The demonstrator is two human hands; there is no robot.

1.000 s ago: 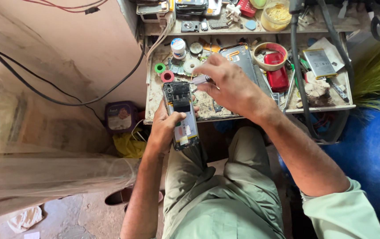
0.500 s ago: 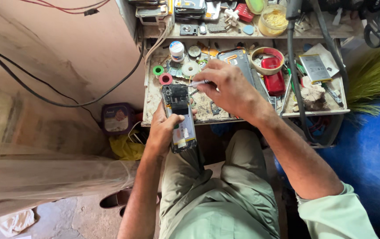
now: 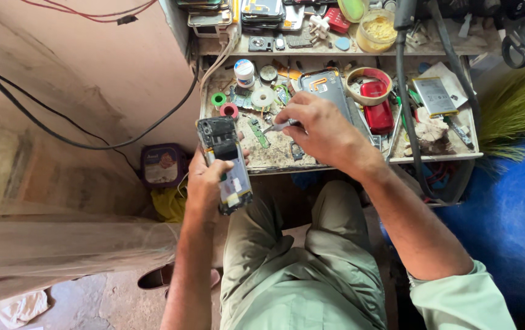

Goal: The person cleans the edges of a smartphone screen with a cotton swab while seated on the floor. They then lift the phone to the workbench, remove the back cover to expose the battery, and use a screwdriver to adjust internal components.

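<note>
1. Nearest to me, over the lap and just off the bench's (image 3: 360,160) front edge near its left corner, my left hand (image 3: 204,183) has its grip closed around an opened phone (image 3: 224,164). The back is off and the boards and battery face up. The thumb lies across its middle.

2. My right hand (image 3: 320,128) hovers over the front-middle of the bench, its grip pinched narrow on a slim metal tool (image 3: 276,126) whose tip points left toward the phone's top end. I cannot tell whether it is tweezers or a small driver.

3. To do this well, I judge the phone should stay braced near the front edge, with the tool's tip brought in low and slow so it meets only the part it is meant for.

4. Open room is scarce. The front strip of the bench is dusty and scattered with small parts. Just behind the tool sit a white tape roll (image 3: 263,97), with a green roll (image 3: 218,98) and a red roll (image 3: 229,110) toward the left edge.

5. Farther back lie a grey phone back cover (image 3: 326,85) and a red phone (image 3: 378,110); a black cable (image 3: 406,91) drops across the right half, so the right edge is tight.

6. The clearest space is off the front edge, above the knees.
</note>
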